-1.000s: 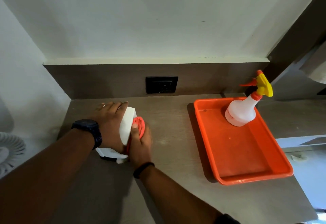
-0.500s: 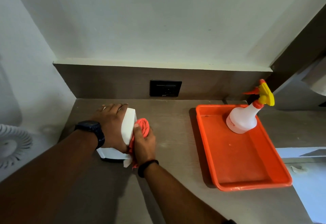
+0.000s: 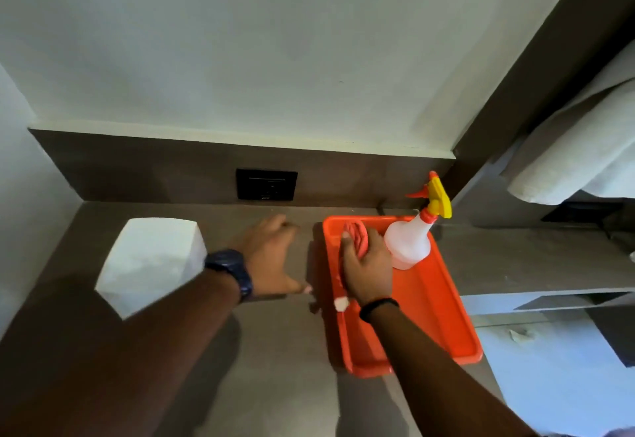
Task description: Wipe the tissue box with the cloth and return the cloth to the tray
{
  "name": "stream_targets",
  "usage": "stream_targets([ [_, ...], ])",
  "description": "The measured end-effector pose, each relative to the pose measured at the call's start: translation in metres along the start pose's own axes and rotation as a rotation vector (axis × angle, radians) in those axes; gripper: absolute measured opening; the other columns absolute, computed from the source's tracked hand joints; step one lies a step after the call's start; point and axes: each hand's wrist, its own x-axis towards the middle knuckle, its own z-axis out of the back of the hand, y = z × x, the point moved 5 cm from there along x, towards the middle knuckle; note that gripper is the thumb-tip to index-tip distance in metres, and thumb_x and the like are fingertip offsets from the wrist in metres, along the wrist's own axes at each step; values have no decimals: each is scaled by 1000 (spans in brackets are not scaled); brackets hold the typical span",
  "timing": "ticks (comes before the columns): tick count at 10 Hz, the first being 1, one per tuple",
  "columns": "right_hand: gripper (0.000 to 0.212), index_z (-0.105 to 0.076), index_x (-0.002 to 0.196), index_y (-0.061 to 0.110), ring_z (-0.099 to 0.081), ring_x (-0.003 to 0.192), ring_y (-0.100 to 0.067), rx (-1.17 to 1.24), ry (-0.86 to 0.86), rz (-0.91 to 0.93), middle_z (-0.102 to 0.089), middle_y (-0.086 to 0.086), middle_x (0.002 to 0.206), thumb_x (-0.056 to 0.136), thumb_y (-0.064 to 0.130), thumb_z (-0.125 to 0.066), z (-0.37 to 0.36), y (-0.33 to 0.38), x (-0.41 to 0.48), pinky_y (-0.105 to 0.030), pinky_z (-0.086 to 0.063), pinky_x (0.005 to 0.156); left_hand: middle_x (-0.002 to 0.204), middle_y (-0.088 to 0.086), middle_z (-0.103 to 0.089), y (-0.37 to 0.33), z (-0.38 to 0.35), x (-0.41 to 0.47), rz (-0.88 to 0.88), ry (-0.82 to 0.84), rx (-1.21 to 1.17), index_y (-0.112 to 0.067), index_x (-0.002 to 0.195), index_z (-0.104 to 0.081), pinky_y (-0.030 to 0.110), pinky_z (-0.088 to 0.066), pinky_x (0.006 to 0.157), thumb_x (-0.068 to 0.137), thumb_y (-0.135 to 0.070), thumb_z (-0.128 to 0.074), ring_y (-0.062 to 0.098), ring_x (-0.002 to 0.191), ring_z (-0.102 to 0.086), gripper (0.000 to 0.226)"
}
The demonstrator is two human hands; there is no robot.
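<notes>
We see our right hand [image 3: 369, 270], right of centre, closed around the bunched red cloth [image 3: 357, 238], fingers wrapped over it, above the far left corner of the orange tray [image 3: 443, 319]. Whether the cloth touches the tray floor is hidden. Our left hand [image 3: 271, 258], at centre, spreads loosely above the grey counter [image 3: 261, 368], holding nothing, its fingertips blurred. The white tissue box [image 3: 151, 261] sits apart at left. A spray bottle [image 3: 410, 240] stands beside the cloth.

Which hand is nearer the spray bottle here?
Right. The right hand, gripping the cloth over the tray, is beside the spray bottle; the left hand hovers over the counter, left of the tray.
</notes>
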Motion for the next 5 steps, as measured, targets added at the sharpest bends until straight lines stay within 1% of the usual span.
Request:
stream_targets([
  [1,29,-61,106,8,-60,103,-38,-428,180,34,-66,-18,106,93,34,-56,16,-52,1,-49,-50,88,142,4,-35,-44,-49,16,-43,103,-20,-26,137,-30,43,-38,107,42,-80,-66,25,127,-38,115],
  [2,41,-57,114,17,-54,117,-34,-661,349,80,-62,-12,123,94,50,-44,9,-84,-7,-46,-47,94,156,8,-11,-53,-91,21,11,231,60,-23,144,-11,46,-20,117,40,-86,-60,28,141,-14,132],
  [3,52,-47,131,24,-35,141,-30,-779,519,147,-48,-8,146,92,56,-35,-9,-101,-17,-57,-31,110,159,5,10,-50,-113,18,77,314,23,-24,146,2,44,-15,118,42,-84,-63,27,145,-1,136],
  [4,63,-34,144,28,-14,154,-27,-802,562,184,-30,-5,162,88,58,-32,-14,-112,-21,-65,-7,118,158,2,16,-51,-113,20,78,338,-8,-28,145,7,46,-16,117,43,-83,-64,27,145,1,136],
  [5,66,-34,146,31,-11,155,-25,-753,501,216,-29,-3,163,86,60,-39,-3,-103,-18,-62,0,119,159,2,13,-51,-104,19,75,325,-5,-29,145,9,46,-14,118,39,-88,-62,26,145,3,140],
])
